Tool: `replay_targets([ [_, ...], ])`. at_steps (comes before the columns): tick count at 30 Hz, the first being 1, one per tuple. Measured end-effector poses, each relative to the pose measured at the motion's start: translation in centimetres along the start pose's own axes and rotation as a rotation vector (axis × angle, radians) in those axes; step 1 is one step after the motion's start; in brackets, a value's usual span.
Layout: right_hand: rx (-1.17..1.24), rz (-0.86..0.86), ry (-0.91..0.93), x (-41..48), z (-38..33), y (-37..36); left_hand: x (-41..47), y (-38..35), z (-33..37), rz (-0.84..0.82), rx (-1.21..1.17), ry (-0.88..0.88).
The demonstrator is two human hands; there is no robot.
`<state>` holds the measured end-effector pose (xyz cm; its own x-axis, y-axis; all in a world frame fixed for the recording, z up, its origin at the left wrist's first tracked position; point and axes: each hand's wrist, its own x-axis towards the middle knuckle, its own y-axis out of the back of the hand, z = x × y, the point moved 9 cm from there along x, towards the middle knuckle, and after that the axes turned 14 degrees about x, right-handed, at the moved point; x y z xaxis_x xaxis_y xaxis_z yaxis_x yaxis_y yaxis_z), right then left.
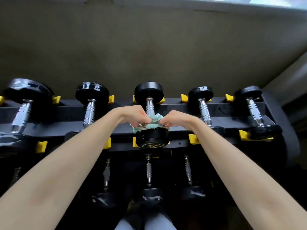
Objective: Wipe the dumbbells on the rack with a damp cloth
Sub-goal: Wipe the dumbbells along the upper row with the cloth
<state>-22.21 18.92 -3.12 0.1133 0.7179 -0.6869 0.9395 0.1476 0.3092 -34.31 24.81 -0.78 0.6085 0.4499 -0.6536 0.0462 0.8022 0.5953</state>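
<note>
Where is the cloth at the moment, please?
The cloth sits mid-frame in the head view, bunched on the middle dumbbell, gripped by left hand and right hand.

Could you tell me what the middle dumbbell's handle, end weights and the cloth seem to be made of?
Handle: chromed or polished steel, judging by bright reflections and knurled bands. End weights: likely rubber-coated, black with a dull sheen. Cloth: soft pale-green terry or microfibre, fluffy and crumpled.

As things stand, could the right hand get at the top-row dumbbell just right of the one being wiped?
Probably yes: the right hand is beside that dumbbell with nothing between them, though it holds the cloth together with the left hand.
</note>
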Motion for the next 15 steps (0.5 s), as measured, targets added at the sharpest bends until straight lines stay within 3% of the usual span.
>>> replay_targets([
  [4, 0.046, 0.101, 0.11, -2.4, -1.0, -0.4, -2.3, 0.0, 0.5, 0.1, -0.016, -0.027],
  [10, -0.274, 0.239, 0.316, -5.3, -1.9, -4.1, -4.9, -2.5, -1.7, 0.431, -0.13, 0.08],
  [15, -0.331, 0.268, 0.435, -5.9, -1.0, -5.5, -6.4, -4.4, -1.8, 0.637, -0.171, 0.017],
])
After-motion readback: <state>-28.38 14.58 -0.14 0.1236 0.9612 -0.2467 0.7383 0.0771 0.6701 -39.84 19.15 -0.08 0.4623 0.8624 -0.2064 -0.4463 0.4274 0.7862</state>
